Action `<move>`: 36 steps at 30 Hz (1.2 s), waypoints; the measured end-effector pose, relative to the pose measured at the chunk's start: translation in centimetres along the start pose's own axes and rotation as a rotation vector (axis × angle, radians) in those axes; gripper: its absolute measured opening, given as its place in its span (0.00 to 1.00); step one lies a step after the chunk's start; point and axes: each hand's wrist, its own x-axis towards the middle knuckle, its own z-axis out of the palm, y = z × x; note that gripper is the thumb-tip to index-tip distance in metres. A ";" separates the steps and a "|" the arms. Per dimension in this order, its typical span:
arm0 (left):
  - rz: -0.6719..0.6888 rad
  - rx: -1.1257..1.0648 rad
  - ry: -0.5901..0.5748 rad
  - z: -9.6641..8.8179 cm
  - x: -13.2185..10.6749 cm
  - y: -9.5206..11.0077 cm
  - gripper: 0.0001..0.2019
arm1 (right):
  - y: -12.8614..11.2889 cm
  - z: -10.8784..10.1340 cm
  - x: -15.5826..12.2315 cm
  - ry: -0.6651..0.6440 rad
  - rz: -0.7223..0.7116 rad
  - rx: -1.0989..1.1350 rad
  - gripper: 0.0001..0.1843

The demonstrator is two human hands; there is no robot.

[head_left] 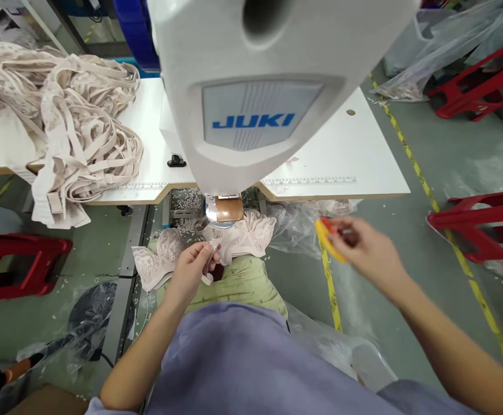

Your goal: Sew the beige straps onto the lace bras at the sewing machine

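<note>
My left hand (192,266) pinches a beige lace garment piece (238,236) that lies in my lap, just below the needle end of a white JUKI sewing machine (251,109). My right hand (364,248) is out to the right, over the floor, and is closed on a small yellow and red tool (327,237), blurred by motion. The lace spreads left (156,262) and right of my left hand, over my green trousers (243,282).
A pile of beige lace garments and straps (74,127) covers the left of the white sewing table (355,155). Red plastic stools stand at left (13,262) and right (485,222). Clear plastic bags (299,230) hang under the table. A yellow floor line (433,202) runs along the right.
</note>
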 end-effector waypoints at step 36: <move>-0.026 -0.068 -0.009 -0.7 -0.7 0.5 0.18 | -9.1 6.9 -7.2 -0.320 -0.397 0.288 0.25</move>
